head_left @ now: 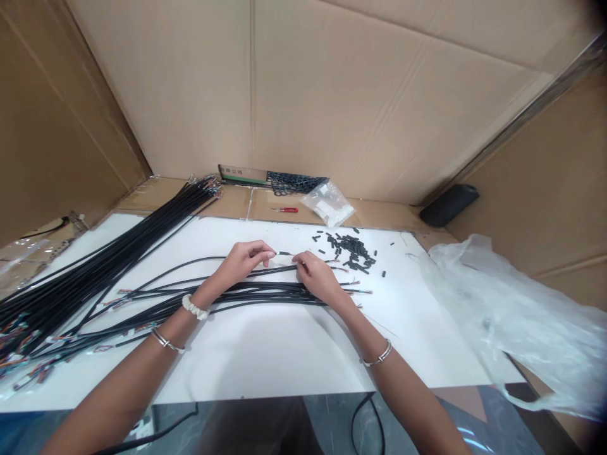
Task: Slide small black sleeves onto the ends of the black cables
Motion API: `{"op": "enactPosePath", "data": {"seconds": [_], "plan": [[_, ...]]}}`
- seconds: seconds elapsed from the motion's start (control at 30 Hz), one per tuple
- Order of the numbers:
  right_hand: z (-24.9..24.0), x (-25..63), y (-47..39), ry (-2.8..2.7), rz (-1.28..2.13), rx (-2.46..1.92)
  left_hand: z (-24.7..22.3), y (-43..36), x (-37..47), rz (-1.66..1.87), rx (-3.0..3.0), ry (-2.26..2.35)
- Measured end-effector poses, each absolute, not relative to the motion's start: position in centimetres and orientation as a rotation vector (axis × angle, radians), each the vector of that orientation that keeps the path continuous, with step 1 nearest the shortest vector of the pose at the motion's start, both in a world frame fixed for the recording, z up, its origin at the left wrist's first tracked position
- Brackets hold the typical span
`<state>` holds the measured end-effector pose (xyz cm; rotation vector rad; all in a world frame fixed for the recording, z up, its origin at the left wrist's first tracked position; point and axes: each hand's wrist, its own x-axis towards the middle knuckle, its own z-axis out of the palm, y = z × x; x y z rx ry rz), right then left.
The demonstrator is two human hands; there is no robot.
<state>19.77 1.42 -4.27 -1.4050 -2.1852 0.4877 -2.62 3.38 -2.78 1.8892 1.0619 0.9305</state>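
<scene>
My left hand (247,258) is closed in a pinch on a thin black cable (203,258) that comes in from the left. Close beside it, my right hand (315,273) pinches the same line from the other side. A short stretch with a white band (283,253) shows between the fingertips; the exact part under the right fingers is hidden. Below both hands lies a row of black cables (265,293), with bare coloured wire ends (365,292) at the right. Past my right hand is a heap of short black sleeves (351,248).
A thick bundle of black cables (118,259) lies on the left of the white tabletop (294,360). At the back are a red-handled tool (286,210), a clear bag (329,203) and black mesh (296,182). A plastic sheet (516,316) covers the right. Cardboard walls (332,88) surround the table.
</scene>
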Motion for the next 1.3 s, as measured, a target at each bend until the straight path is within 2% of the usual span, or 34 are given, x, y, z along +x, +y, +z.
{"op": "enactPosePath", "data": {"seconds": [0.23, 0.37, 0.5, 0.73, 1.03, 1.2, 1.3], "plan": [[-4.2, 20.4, 3.4, -2.093, 0.470, -1.360, -3.0, 4.4, -3.7, 1.034, 1.861, 1.205], [-3.6, 20.2, 8.7, -2.107, 0.275, -1.483, -3.1, 4.7, -4.0, 1.055, 1.837, 1.242], [-2.2, 18.2, 14.4, -2.413, -0.038, -1.613, -3.0, 4.6, -3.8, 1.032, 1.832, 1.232], [-1.9, 14.7, 18.5, -2.575, -0.027, -1.698, -2.9, 4.5, -3.7, 1.008, 1.797, 1.221], [-1.5, 15.9, 16.8, -2.404, 0.171, -1.854, -2.6, 4.6, -4.0, 1.019, 1.727, 1.210], [-0.6, 18.3, 11.5, -2.240, 0.249, -1.747, -2.4, 4.8, -4.3, 1.004, 1.648, 1.146], [-0.1, 18.1, 6.4, -2.063, 0.409, -1.512, -2.5, 4.7, -4.1, 1.032, 1.601, 1.136]]}}
